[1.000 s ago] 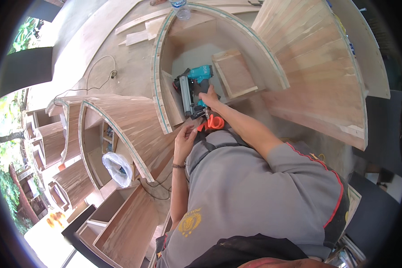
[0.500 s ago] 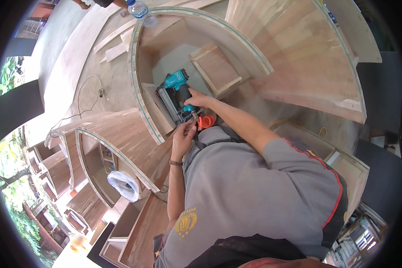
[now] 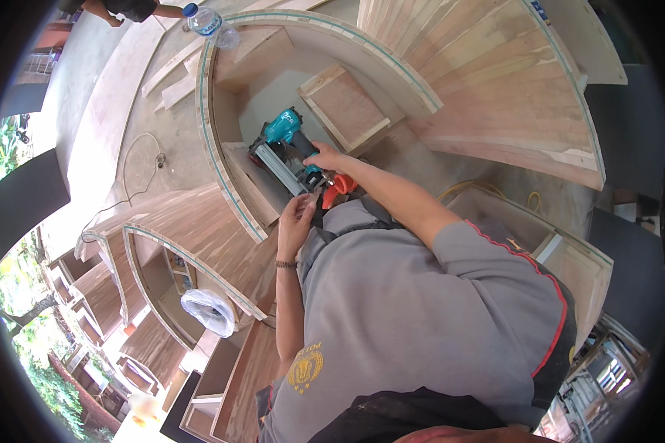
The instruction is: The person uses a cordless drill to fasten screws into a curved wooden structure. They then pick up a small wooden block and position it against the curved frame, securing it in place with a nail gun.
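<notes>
A teal and black nail gun [image 3: 284, 127] with a silver magazine [image 3: 277, 168] lies tilted over the inside of a curved wooden cabinet frame [image 3: 208, 140]. My right hand [image 3: 325, 158] is wrapped round its black grip. Close to the lower end of the magazine is my left hand [image 3: 297, 214], thumb and fingers pinched together. What it pinches is too small to make out. An orange coiled air hose [image 3: 338, 190] hangs by the grip's lower end, against my body.
A plastic water bottle [image 3: 208, 26] stands on the frame's far left rim. Inside the frame rests a wooden panel [image 3: 345, 107]. Curved slatted panels [image 3: 488, 81] rise at the right. Lower left, a plastic-wrapped roll [image 3: 208, 311] sits by another cabinet. A person's arm [image 3: 102, 11] shows at the top left.
The nail gun has turned slightly in my right hand. My left hand has shifted a little left, off the hose fitting and nearer the magazine's end. The view has shifted slightly.
</notes>
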Demonstrator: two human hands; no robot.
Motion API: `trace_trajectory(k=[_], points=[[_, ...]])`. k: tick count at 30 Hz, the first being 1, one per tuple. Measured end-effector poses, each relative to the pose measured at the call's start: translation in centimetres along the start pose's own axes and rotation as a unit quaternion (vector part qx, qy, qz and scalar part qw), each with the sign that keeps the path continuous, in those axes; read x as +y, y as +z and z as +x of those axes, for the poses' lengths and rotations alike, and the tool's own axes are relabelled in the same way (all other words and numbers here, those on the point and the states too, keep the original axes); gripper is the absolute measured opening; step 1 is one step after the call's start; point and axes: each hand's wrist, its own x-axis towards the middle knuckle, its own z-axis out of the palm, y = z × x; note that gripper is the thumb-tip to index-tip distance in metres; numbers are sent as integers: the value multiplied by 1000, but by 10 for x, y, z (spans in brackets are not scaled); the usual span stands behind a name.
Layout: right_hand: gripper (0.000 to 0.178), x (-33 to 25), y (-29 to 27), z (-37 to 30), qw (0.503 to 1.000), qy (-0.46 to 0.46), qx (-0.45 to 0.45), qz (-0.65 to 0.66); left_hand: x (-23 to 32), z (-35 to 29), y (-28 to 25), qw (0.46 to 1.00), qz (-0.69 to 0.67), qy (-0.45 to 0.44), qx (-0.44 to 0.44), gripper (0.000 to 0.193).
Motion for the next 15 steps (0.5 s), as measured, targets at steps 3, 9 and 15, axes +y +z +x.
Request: trace_trajectory(k=[3, 9, 15], points=[[73, 2, -2, 7, 1000, 18, 15, -5, 1, 3, 3, 1000, -15, 11, -7, 37], [78, -4, -4, 14, 999, 31, 24, -1, 12, 4, 4, 1000, -9, 24, 6, 37], [82, -11, 3, 11, 998, 32, 53, -6, -8, 11, 9, 1000, -14, 20, -2, 38]])
